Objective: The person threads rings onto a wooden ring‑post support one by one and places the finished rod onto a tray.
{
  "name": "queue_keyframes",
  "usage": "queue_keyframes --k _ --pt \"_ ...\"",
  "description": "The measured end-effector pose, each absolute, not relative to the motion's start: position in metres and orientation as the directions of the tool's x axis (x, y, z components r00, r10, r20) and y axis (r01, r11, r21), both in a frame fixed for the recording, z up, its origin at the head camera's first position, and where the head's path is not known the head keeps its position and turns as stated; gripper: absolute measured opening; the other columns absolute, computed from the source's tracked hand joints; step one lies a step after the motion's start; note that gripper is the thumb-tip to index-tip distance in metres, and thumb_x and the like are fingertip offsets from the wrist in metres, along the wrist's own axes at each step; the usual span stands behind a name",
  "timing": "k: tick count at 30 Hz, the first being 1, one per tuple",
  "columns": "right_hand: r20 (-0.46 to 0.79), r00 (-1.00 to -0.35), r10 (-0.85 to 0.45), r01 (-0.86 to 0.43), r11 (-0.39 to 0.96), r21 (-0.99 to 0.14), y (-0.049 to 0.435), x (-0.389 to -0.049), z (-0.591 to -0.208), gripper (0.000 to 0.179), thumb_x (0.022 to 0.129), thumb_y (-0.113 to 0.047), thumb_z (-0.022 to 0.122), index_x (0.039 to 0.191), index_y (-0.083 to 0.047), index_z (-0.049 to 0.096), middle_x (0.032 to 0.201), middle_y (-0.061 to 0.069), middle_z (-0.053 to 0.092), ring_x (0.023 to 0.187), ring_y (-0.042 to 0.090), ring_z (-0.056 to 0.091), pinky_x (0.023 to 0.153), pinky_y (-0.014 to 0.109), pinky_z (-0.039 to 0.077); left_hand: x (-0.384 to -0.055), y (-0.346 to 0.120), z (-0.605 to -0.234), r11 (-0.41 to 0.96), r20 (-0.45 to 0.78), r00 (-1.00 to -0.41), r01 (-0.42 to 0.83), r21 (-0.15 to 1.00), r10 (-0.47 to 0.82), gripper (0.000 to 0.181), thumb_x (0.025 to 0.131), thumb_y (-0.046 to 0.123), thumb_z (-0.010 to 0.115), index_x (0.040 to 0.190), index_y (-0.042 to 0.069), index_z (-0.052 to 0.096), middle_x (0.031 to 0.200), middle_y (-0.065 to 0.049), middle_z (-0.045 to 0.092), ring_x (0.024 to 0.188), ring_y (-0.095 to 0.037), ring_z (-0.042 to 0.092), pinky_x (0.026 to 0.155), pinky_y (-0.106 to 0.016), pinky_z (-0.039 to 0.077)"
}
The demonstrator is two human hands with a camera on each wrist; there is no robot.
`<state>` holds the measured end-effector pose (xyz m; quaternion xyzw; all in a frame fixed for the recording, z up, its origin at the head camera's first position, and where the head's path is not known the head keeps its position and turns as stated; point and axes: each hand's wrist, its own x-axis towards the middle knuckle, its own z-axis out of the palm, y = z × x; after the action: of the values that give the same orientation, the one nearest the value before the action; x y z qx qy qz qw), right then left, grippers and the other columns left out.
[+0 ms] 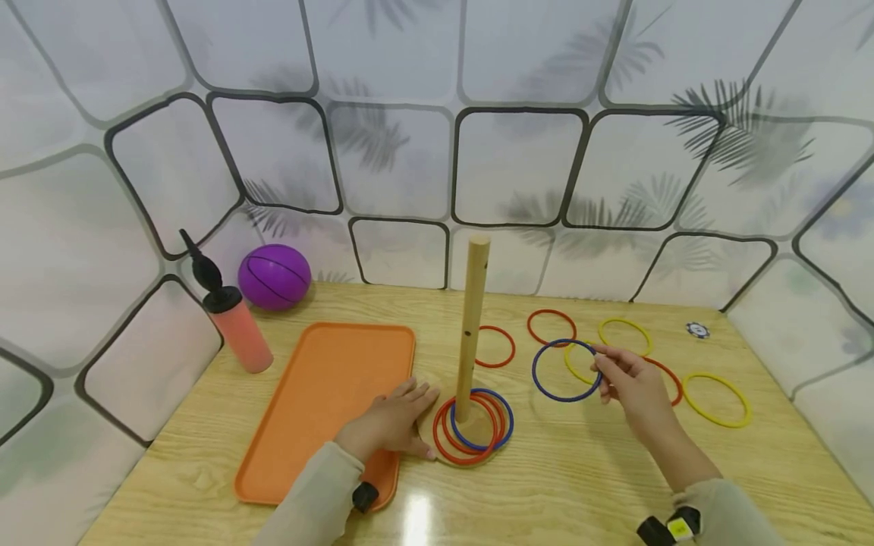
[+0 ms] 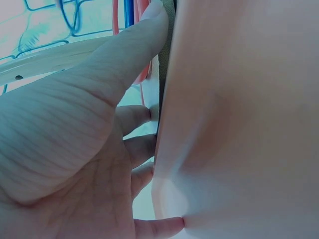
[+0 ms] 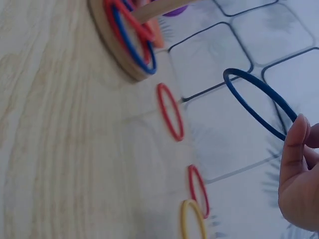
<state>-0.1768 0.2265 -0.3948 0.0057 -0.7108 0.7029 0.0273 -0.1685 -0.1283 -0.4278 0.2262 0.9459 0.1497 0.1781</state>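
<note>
My right hand [image 1: 631,383] pinches a blue ring [image 1: 567,400] between thumb and fingers, raised over the table to the right of the wooden peg. That same blue ring [image 3: 259,85] shows clear of the tabletop in the right wrist view. The upright wooden peg [image 1: 473,326] stands on a round wooden base, with several red rings [image 1: 440,440] and a blue ring [image 1: 510,417] lying around its foot. My left hand [image 1: 396,421] rests with spread fingers at the left edge of the base, across the rim of the orange tray [image 1: 328,394].
Loose red rings [image 1: 514,349] and yellow rings [image 1: 747,413] lie right of the peg. A poker chip [image 1: 698,330] is at the back right. A purple ball [image 1: 275,277] and a pink hand pump [image 1: 242,334] stand at the back left, before the patterned wall [image 1: 519,167].
</note>
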Motion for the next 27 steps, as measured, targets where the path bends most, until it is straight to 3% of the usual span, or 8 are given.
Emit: queue_keyframes --k 4,11,18,27 --pt "0.061 -0.998 -0.006 -0.059 -0.168 -0.984 0.227 -0.175 -0.379 0.013 0.094 -0.015 0.059 0.101 -0.015 0.069 0.081 -0.002 0.064 0.056 0.006 0.051 0.049 0.018 0.046 -0.169 -0.128 -0.428 0.854 -0.269 -0.835 0.375 0.361 0.481 0.098 0.072 0.049 0.077 0.150 0.014 0.029 0.154 -0.009 0.027 0.144 -0.029 0.014 0.103 -0.064 0.024" --pt "0.143 -0.986 -0.086 -0.098 -0.394 -0.914 0.226 -0.171 -0.340 0.020 0.096 -0.005 0.053 0.100 -0.007 0.072 0.079 0.002 0.068 0.053 0.005 0.055 0.047 0.017 0.046 -0.170 -0.129 -0.431 0.856 -0.272 -0.835 0.375 0.356 0.479 0.098 0.072 0.050 0.077 0.150 0.015 0.028 0.154 -0.009 0.027 0.144 -0.029 0.014 0.103 -0.064 0.024" --pt "0.243 -0.960 -0.139 -0.144 -0.501 -0.854 0.227 -0.166 -0.309 0.027 0.097 0.003 0.046 0.104 0.000 0.071 0.080 0.007 0.068 0.053 0.008 0.056 0.046 0.016 0.047 -0.172 -0.128 -0.433 0.857 -0.260 -0.838 0.383 0.345 0.479 0.098 0.071 0.050 0.077 0.150 0.015 0.029 0.154 -0.009 0.027 0.144 -0.029 0.014 0.103 -0.064 0.024" --pt "0.297 -0.942 -0.156 -0.172 -0.535 -0.827 0.217 -0.164 -0.273 0.024 0.096 0.004 0.047 0.105 0.005 0.069 0.078 0.011 0.068 0.052 0.010 0.056 0.046 0.017 0.046 -0.169 -0.128 -0.431 0.856 -0.267 -0.837 0.374 0.357 0.478 0.098 0.072 0.049 0.078 0.150 0.014 0.030 0.154 -0.009 0.028 0.144 -0.029 0.014 0.103 -0.064 0.024"
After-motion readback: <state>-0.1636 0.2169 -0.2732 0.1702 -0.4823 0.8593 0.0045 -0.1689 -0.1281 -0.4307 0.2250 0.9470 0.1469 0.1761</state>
